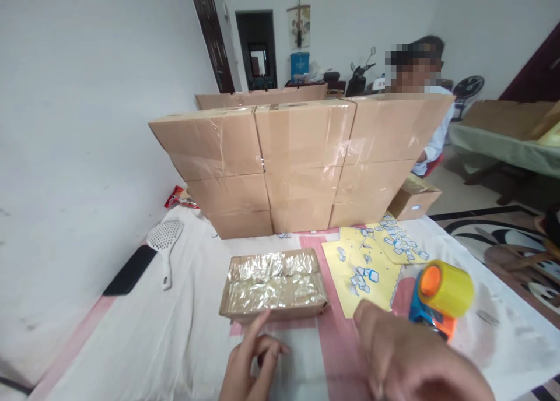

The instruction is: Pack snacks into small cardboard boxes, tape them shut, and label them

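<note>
Standing near the bench (pixel 184 354) here, so this is what I've got. It's covered in white cloth with some pink stripes showing. The low cardboard box (pixel 275 315) sits right in front of the person, near the middle, with its top crammed with shiny clear plastic packs (pixel 273 290).

Left hand (pixel 251 360) is at the near side of that box. Its fingers (pixel 256 330) are apart: the index one pokes out straight at the box's front edge, with the thumb and the others curled lower down. Can't swear whether that fingertip actually touches the cardboard.

Right hand (pixel 415 351) is a blur, just this side of the yellow sheets (pixel 343 267). It's turned so I honestly can't tell if those fingers are together or clamped on something. The sheets overlap and have little blue-edged white stickers (pixel 365 277) scattered over them. Beyond that hand there's a blue and orange tape dispenser (pixel 431 319) with a fat yellow roll of tape (pixel 457 290) on it.

Over on the left, a white perforated paddle (pixel 165 235) lies beside a flat black slab (pixel 130 271), and a red packet (pixel 175 196) is up by the wall of taped cartons (pixel 301 168) along the back. Someone in a white top (pixel 440 136) is behind those, with a fan (pixel 469 87) farther off.
</note>
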### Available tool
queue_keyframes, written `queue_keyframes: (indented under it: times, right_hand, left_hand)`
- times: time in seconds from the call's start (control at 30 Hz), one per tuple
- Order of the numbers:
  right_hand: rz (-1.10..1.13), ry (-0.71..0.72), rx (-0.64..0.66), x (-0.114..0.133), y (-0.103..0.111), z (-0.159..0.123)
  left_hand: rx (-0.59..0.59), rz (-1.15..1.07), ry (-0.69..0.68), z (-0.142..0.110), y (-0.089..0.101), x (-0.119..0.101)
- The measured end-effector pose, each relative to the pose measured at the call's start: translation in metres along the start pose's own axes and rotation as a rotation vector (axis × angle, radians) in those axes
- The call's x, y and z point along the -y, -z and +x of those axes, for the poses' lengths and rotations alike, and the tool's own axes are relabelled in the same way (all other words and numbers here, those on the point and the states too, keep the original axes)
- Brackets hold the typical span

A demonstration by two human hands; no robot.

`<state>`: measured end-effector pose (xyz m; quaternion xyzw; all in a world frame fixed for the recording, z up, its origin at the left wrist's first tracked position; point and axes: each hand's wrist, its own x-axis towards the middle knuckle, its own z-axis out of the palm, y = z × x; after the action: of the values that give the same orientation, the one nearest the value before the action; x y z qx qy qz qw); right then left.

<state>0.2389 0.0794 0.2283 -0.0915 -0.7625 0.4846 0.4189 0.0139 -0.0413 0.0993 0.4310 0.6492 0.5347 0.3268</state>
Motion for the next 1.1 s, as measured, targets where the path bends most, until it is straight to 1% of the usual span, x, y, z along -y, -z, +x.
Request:
queue_keyframes:
  times: [0.03,0.1,0.17,0.2,0.27,0.33,0.4,0.5,0.57,0.67,0.7,0.77,0.83,0.93,1.03,1.07,1.1]
  right_hand:
    - [0.043,-0.056,-0.040,-0.006,0.005,0.007]
    - [0.138,-0.228,-0.059,-0.024,0.011,0.030]
    - [0.185,-0.374,-0.008,-0.046,0.007,0.059]
    - [0.149,-0.432,0.023,-0.057,0.003,0.073]
    - [-0.010,-0.511,0.076,-0.078,-0.009,0.095]
    - [-0.199,-0.510,0.113,-0.093,-0.019,0.107]
    - [-0.322,-0.465,0.146,-0.103,-0.026,0.112]
    - [-0.340,-0.418,0.176,-0.111,-0.027,0.112]
    - [-0.262,-0.393,0.180,-0.115,-0.025,0.109]
    - [-0.085,-0.328,0.169,-0.112,-0.019,0.103]
    - [-0.036,-0.290,0.165,-0.109,-0.016,0.102]
    - [0.038,-0.207,0.179,-0.099,-0.012,0.099]
    - [0.098,-0.161,0.214,-0.088,-0.009,0.098]
    - [0.251,-0.207,0.279,-0.081,-0.013,0.104]
    - [0.493,-0.323,0.292,-0.089,-0.031,0.119]
    - [0.499,-0.361,0.283,-0.094,-0.039,0.124]
    - [0.437,-0.386,0.272,-0.101,-0.047,0.128]
  left_hand:
    - [-0.016,0.016,-0.004,0.002,0.001,0.000]
    - [0.003,0.050,0.007,0.007,0.000,-0.001]
    - [0.055,0.074,-0.002,0.011,-0.002,-0.003]
    - [0.076,0.076,-0.017,0.012,-0.004,-0.003]
    - [0.080,0.073,-0.041,0.014,-0.009,-0.004]
    - [0.044,0.079,-0.032,0.015,-0.014,-0.005]
    - [0.017,0.104,0.002,0.017,-0.018,-0.006]
    - [0.023,0.148,0.022,0.022,-0.022,-0.007]
    - [-0.002,0.138,0.013,0.024,-0.026,-0.008]
    - [-0.132,0.034,0.018,0.023,-0.033,-0.013]
    - [-0.172,-0.002,0.021,0.022,-0.036,-0.014]
    - [-0.215,-0.053,0.017,0.021,-0.042,-0.016]
    - [-0.266,-0.088,0.005,0.021,-0.046,-0.017]
    - [-0.407,-0.121,-0.015,0.020,-0.047,-0.014]
    - [-0.547,-0.088,-0.070,0.018,-0.038,-0.012]
    - [-0.571,-0.059,-0.088,0.018,-0.034,-0.011]
    - [-0.574,-0.021,-0.096,0.019,-0.029,-0.010]
